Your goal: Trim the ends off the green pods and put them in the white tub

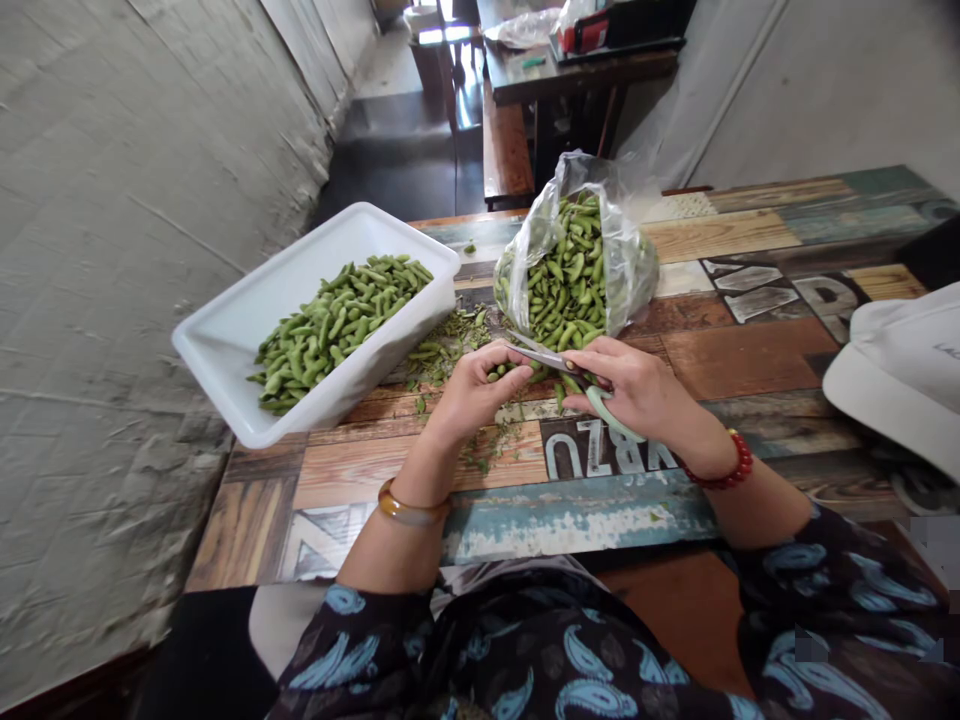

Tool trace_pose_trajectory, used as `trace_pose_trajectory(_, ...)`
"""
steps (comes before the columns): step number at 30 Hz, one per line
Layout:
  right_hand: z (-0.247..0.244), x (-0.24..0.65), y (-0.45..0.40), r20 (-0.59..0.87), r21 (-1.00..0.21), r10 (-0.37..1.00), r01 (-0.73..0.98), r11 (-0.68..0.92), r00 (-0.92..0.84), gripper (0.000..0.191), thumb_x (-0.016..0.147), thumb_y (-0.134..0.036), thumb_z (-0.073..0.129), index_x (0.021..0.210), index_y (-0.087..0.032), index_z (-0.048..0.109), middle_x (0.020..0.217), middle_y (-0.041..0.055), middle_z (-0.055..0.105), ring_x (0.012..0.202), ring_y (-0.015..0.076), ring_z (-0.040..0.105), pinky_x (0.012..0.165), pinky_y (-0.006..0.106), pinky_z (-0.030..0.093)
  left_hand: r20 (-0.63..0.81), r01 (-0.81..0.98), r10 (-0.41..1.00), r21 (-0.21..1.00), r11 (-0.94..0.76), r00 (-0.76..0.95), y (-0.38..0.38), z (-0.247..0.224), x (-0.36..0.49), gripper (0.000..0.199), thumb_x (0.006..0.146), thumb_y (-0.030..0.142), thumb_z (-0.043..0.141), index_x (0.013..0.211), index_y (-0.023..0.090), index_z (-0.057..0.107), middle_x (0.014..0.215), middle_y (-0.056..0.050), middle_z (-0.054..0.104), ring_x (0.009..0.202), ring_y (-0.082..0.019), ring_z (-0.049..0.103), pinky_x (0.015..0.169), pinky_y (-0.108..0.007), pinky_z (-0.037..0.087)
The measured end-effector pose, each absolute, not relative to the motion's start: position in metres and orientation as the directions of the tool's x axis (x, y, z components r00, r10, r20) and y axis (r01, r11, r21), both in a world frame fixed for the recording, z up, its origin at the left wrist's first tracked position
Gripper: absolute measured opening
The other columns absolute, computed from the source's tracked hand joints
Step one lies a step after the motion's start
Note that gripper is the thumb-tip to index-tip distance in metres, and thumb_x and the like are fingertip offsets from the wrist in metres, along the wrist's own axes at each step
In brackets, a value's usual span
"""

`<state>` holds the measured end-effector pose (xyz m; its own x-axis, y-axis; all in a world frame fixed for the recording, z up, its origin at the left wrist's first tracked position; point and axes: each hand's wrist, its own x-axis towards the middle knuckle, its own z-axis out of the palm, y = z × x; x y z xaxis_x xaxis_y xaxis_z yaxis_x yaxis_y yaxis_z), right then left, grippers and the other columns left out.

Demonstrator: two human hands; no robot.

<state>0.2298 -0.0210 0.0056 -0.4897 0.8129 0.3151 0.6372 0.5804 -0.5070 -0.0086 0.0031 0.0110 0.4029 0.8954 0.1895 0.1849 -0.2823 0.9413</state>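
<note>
My right hand [641, 388] grips a pair of scissors [551, 360] with pale green handles, its blades pointing left. At the blade tips, my left hand [480, 385] is closed in a pinch on a green soybean pod [493, 375], mostly hidden by the fingers. Just beyond both hands, a clear plastic bag [622, 260] lies open towards me, full of green pods [574, 265]. To the left stands a white plastic tub [405, 320] with a heap of pods [337, 325] in it. Snipped bits and stems [450, 340] lie scattered between tub and bag.
The table [360, 470] has a patchwork wood pattern with printed letters. A white cap [900, 370] lies at the right edge. A rough grey wall [150, 180] runs along the left. Farther back are a bench [506, 150] and another table [517, 75] with items on it.
</note>
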Motion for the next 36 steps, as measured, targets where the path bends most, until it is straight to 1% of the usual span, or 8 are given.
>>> trace_pose_trajectory(7,-0.001,0.228,-0.016,0.416,-0.541,0.819,0.616,0.573,-0.396,0.039,0.087,-0.039,0.071,0.120,-0.020,0.066,0.102,0.0090,0.069,0.089,0.0241,0.068,0.080,0.036,0.056,0.140,0.181,0.947,0.963,-0.198,0.289,0.003,0.009,-0.007,0.014,0.077,0.030,0.075,0.080,0.017,0.071,0.080,-0.002,0.065,0.079,-0.014,0.057,0.079,-0.028,0.044)
trace_pose_trajectory(9,-0.002,0.229,-0.015,0.446,-0.545,0.821,0.620,0.565,-0.357,0.039,0.086,-0.040,0.072,0.119,-0.019,0.066,0.103,0.0096,0.070,0.093,0.0250,0.068,0.082,0.036,0.056,0.074,0.075,0.974,0.993,-0.092,0.215,0.003,0.007,-0.007,0.017,0.075,0.031,0.076,0.082,0.017,0.069,0.075,0.000,0.062,0.068,-0.011,0.053,0.067,-0.024,0.042)
trace_pose_trajectory(12,-0.003,0.229,-0.014,0.461,-0.547,0.820,0.620,0.563,-0.339,0.041,0.085,-0.041,0.072,0.119,-0.019,0.067,0.104,0.0103,0.070,0.094,0.0253,0.068,0.084,0.037,0.056,-0.079,-0.164,0.985,0.981,0.104,0.155,0.003,0.005,-0.006,0.023,0.074,0.033,0.076,0.083,0.018,0.061,0.064,0.005,0.054,0.052,-0.006,0.042,0.048,-0.019,0.030)
trace_pose_trajectory(16,-0.005,0.228,-0.015,0.447,-0.560,0.822,0.606,0.564,-0.352,0.045,0.083,-0.041,0.075,0.121,-0.020,0.065,0.104,0.0099,0.068,0.086,0.0237,0.066,0.076,0.037,0.057,-0.188,-0.369,0.966,0.897,0.243,0.179,0.004,0.007,-0.005,0.029,0.070,0.029,0.076,0.083,0.019,0.052,0.063,0.004,0.059,0.047,-0.005,0.044,0.043,-0.016,0.025)
trace_pose_trajectory(20,-0.007,0.226,-0.017,0.406,-0.586,0.827,0.584,0.562,-0.389,0.054,0.079,-0.039,0.079,0.127,-0.023,0.061,0.109,0.0091,0.063,0.080,0.0209,0.063,0.070,0.036,0.058,-0.208,-0.453,0.962,0.850,0.268,0.179,0.005,0.009,-0.004,0.033,0.067,0.028,0.078,0.084,0.018,0.052,0.066,0.003,0.063,0.046,-0.004,0.045,0.041,-0.015,0.025)
trace_pose_trajectory(24,-0.004,0.221,-0.020,0.397,-0.535,0.812,0.611,0.583,-0.427,0.055,0.080,-0.035,0.077,0.131,-0.023,0.059,0.111,0.0098,0.062,0.091,0.0246,0.064,0.079,0.041,0.058,-0.223,-0.515,0.961,0.811,0.277,0.166,0.003,0.008,0.000,0.036,0.064,0.028,0.081,0.081,0.018,0.051,0.065,0.005,0.061,0.044,-0.003,0.042,0.039,-0.015,0.024)
trace_pose_trajectory(31,-0.002,0.218,-0.021,0.478,-0.399,0.779,0.689,0.605,-0.407,0.052,0.083,-0.035,0.075,0.131,-0.021,0.058,0.111,0.0116,0.061,0.099,0.0283,0.063,0.085,0.043,0.056,-0.208,-0.456,0.950,0.839,0.296,0.235,-0.002,0.009,0.009,0.041,0.069,0.039,0.082,0.072,0.017,0.047,0.057,0.005,0.057,0.040,-0.002,0.037,0.040,-0.014,0.024)
trace_pose_trajectory(36,-0.001,0.218,-0.022,0.476,-0.405,0.776,0.680,0.611,-0.414,0.050,0.084,-0.032,0.073,0.131,-0.024,0.057,0.110,0.0101,0.062,0.097,0.0271,0.064,0.084,0.041,0.057,-0.164,-0.424,0.962,0.872,0.246,0.220,-0.003,0.009,0.011,0.042,0.066,0.041,0.084,0.074,0.016,0.051,0.053,0.005,0.057,0.041,-0.002,0.037,0.040,-0.014,0.023)
